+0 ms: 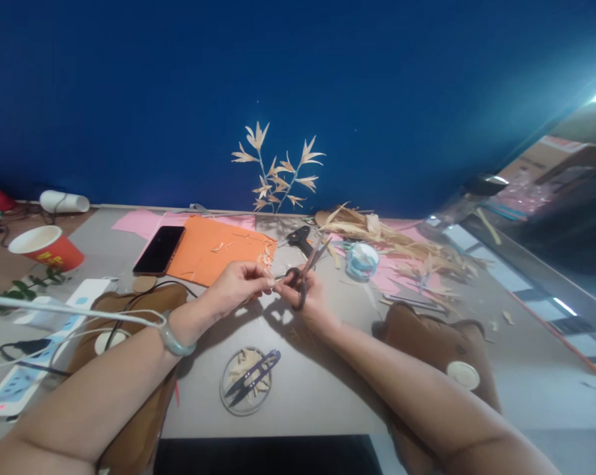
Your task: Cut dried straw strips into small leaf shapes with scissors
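Note:
Over the middle of the table, my left hand (238, 285) is closed in a pinch, its fingertips meeting those of my right hand. Whatever small piece lies between the fingertips is too small to make out. Scissors (313, 258) sit in my right hand (306, 300), their dark handles around its fingers and the blades pointing up and away. Below both hands, a round clear dish (226, 402) holds pale dried leaf pieces, with purple thread snips (255, 376) lying across it. Behind stands a branch of pale dried leaves (278, 168) on bluish stems.
An orange sheet (213, 244) and black phone (160, 249) lie left of centre. Beyond my right hand are a glue gun (300, 239), a tape roll (362, 260) and dried husk strips (391, 236). A red cup (47, 249), a power strip (10, 396) and brown cushions (441, 349) flank my arms.

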